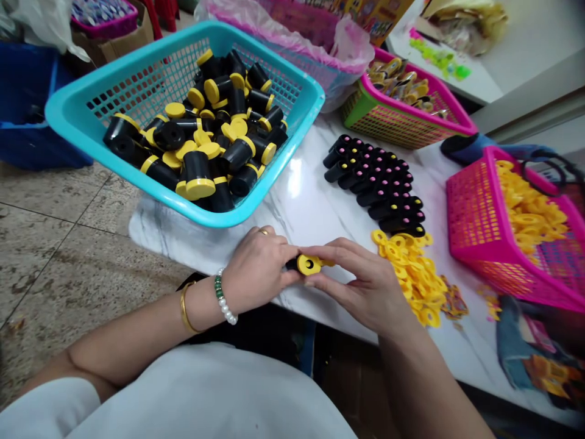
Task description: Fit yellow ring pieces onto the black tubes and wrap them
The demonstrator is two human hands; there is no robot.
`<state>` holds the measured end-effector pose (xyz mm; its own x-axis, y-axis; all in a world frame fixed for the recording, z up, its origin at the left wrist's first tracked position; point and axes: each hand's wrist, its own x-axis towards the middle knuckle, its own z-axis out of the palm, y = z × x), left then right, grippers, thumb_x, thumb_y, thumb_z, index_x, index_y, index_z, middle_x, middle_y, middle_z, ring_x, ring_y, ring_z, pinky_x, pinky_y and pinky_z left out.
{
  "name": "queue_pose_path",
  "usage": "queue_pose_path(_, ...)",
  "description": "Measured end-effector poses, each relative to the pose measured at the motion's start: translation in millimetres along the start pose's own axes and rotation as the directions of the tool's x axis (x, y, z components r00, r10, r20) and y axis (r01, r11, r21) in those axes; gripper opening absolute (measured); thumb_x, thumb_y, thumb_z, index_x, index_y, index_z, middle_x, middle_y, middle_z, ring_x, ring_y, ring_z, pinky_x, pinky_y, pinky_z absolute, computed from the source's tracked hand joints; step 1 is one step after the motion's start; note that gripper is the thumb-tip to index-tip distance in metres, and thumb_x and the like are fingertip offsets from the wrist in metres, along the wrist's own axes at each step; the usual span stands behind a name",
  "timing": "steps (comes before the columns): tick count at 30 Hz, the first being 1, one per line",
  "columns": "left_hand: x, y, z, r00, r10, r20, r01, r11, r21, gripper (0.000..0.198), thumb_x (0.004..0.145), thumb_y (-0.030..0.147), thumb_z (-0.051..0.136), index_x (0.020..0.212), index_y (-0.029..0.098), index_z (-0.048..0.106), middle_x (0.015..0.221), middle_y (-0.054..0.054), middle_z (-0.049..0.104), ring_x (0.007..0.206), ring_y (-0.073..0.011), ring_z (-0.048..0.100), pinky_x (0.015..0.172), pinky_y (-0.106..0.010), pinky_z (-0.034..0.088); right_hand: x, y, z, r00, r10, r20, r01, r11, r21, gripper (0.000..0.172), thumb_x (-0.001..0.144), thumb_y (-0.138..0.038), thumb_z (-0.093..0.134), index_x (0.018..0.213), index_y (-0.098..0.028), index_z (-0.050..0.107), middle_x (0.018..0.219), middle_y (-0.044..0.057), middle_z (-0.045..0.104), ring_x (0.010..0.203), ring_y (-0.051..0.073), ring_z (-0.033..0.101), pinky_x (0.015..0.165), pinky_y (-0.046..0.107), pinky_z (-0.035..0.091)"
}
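Observation:
Near the table's front edge, my left hand (pixel 258 268) is closed around a small black cylinder (pixel 292 264), most of it hidden by the fingers. My right hand (pixel 365 283) pinches a yellow plastic ring piece (pixel 309 264) with a round hole, held against the cylinder's end. Whether the ring is fixed on it, I cannot tell. Just beyond my right hand lies a pile of similar yellow ring pieces (pixel 414 277). Behind that pile, black cylinders with pink or yellow dots (pixel 377 183) are lined up in rows.
A turquoise basket (pixel 183 210) of black cylinders with yellow caps (pixel 237 152) stands at the left. On the right is a pink basket (pixel 475 213) of yellow pieces (pixel 530 207). A pink-and-green basket (pixel 388 119) stands behind. Blue-handled scissors (pixel 507 152) lie near the right basket.

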<state>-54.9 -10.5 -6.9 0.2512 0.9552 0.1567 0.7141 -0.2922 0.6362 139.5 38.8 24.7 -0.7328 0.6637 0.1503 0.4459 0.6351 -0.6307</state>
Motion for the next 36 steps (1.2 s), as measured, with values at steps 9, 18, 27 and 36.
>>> queue_pose_path(9,-1,0,0.1,1.0,0.007,-0.01,-0.007,0.999,0.036,0.016,0.085,0.032,0.072,0.084,0.016,0.071,0.072,-0.003,0.067,0.079,-0.0217,0.056,0.077,-0.035,0.043,-1,3,5,0.996,0.087,-0.013,-0.087,0.996,0.027,0.026,0.088,-0.033,0.07,0.112,-0.024,0.07,0.082,0.003,0.068,0.072,0.017,0.063,0.067,0.03,0.049)
queue_pose_path(18,-5,7,-0.1,1.0,-0.024,0.007,0.023,0.998,0.056,0.015,0.085,0.029,0.071,0.087,0.015,0.068,0.076,-0.003,0.069,0.081,-0.0226,0.058,0.079,-0.036,0.044,-5,0,14,0.919,0.384,0.088,-0.378,0.799,0.468,0.033,0.087,-0.037,0.068,0.115,-0.019,0.069,0.088,0.005,0.07,0.066,0.014,0.061,0.059,0.026,0.051)
queue_pose_path(27,-6,5,5.8,0.999,-0.031,-0.008,0.031,0.997,0.071,0.02,0.085,0.033,0.071,0.085,0.015,0.065,0.076,-0.004,0.068,0.079,-0.0234,0.059,0.078,-0.038,0.045,-6,-5,11,0.94,0.336,0.054,-0.328,0.853,0.407,0.03,0.086,-0.031,0.07,0.115,-0.025,0.072,0.086,0.003,0.06,0.07,0.014,0.057,0.062,0.028,0.047)
queue_pose_path(36,-8,6,6.7,0.999,-0.023,-0.028,0.026,0.995,0.092,0.022,0.086,0.036,0.07,0.084,0.015,0.064,0.078,-0.005,0.069,0.082,-0.0249,0.06,0.078,-0.038,0.045,-9,-5,22,0.878,0.472,0.08,-0.41,0.656,0.633,0.02,0.086,-0.03,0.07,0.104,-0.026,0.078,0.076,0.0,0.06,0.06,0.009,0.056,0.06,0.025,0.046)
